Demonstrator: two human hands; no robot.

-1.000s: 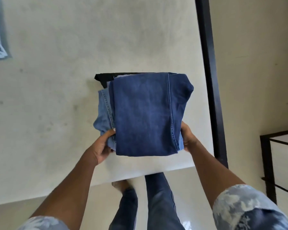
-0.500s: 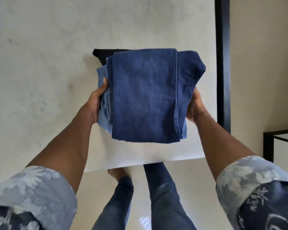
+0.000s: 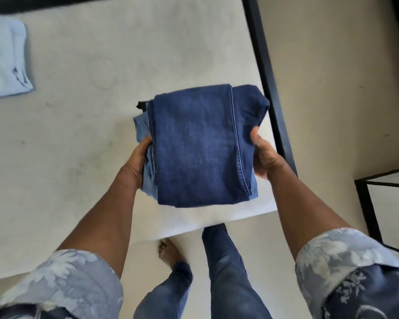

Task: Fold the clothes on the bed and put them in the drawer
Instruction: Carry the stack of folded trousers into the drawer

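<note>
A stack of folded clothes is held over the near right corner of the bed. Dark blue folded jeans lie on top, lighter blue denim shows beneath at the left, and a black garment peeks out at the far left corner. My left hand grips the stack's left side, thumb on the light denim. My right hand grips the right side, thumb up against the dark jeans. The fingers under the stack are hidden.
A folded light blue garment lies on the bed at the far left. The bed's dark frame runs along its right edge. A black-framed white cabinet stands at the right. My legs and a bare foot are on the floor below.
The stack has stayed in both hands while it came toward me. The view shifted, so the light blue garment at the left came into sight.
</note>
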